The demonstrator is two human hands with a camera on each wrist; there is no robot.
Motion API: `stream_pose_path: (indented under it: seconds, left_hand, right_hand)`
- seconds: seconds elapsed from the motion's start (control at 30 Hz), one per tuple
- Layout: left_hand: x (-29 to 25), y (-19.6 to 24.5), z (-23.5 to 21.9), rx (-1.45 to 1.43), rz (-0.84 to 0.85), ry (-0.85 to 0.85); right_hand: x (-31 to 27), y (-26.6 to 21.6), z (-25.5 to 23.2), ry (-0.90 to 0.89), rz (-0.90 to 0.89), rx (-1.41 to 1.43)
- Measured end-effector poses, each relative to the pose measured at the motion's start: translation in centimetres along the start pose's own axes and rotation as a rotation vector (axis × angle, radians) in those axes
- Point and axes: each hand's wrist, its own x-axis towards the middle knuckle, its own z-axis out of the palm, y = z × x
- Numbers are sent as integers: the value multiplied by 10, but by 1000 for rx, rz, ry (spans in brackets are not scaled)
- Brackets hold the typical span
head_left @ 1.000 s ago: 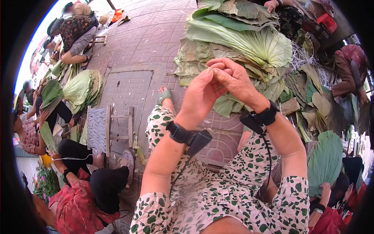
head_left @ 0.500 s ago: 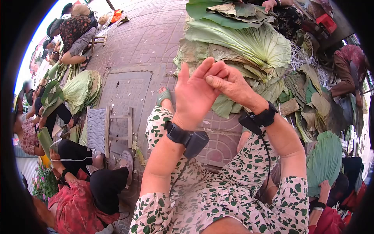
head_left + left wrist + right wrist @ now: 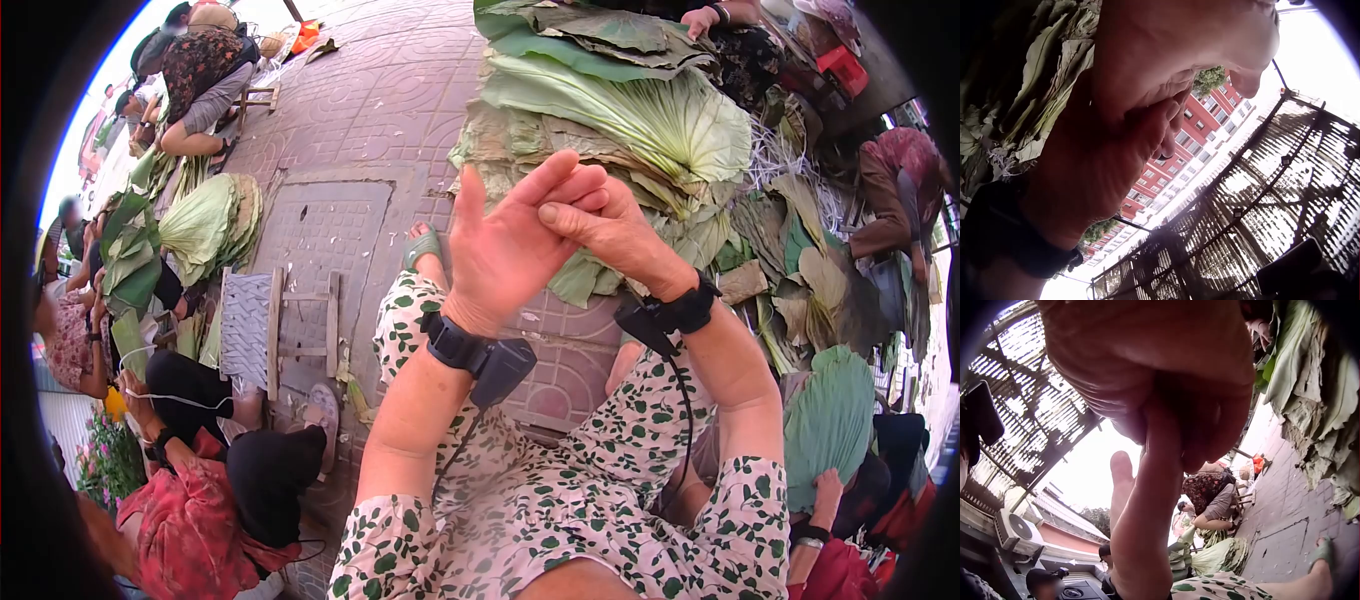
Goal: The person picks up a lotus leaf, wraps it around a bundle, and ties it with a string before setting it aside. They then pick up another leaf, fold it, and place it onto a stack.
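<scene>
In the head view my left hand (image 3: pixel 508 245) is raised palm up, its thumb standing apart and its fingers fairly straight. My right hand (image 3: pixel 622 235) grips the left hand's outer fingers, its thumb pressed across them. The left wrist view shows my left hand (image 3: pixel 1179 47) above and the right hand (image 3: pixel 1094 156) meeting it from the lower left. Seen from the right wrist, my right hand (image 3: pixel 1154 356) is curled over fingers of the left hand (image 3: pixel 1147 519). Stacked large pale green leaves (image 3: pixel 640 110) lie beyond the hands, touched by neither.
Dried leaves (image 3: pixel 810 270) are heaped at the right. A woven low stool (image 3: pixel 248 330) stands on the paving (image 3: pixel 340 220) at the left. Seated people handle leaves on both sides, one with a broad green leaf (image 3: pixel 828 420) at the lower right. My feet rest on the paving.
My left hand has turned from fingertips touching the right hand to palm up, thumb spread. The right hand has moved its grip over the left's outer fingers. The leaf stack has not moved.
</scene>
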Motion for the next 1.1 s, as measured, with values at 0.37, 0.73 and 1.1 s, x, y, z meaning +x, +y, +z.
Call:
stream_pose_path:
  seconds: [0.37, 0.73, 1.1]
  left_hand:
    - [0, 2, -2, 107, -32, -34]
    - [0, -3, -7, 211, 2, -103]
    - [-1, 3, -9, 488, -5, -408]
  right_hand:
    - [-3, -3, 6, 8, -30, -42]
    - [-4, -1, 7, 32, -113, -53]
    - [-18, -13, 14, 16, -203, -307]
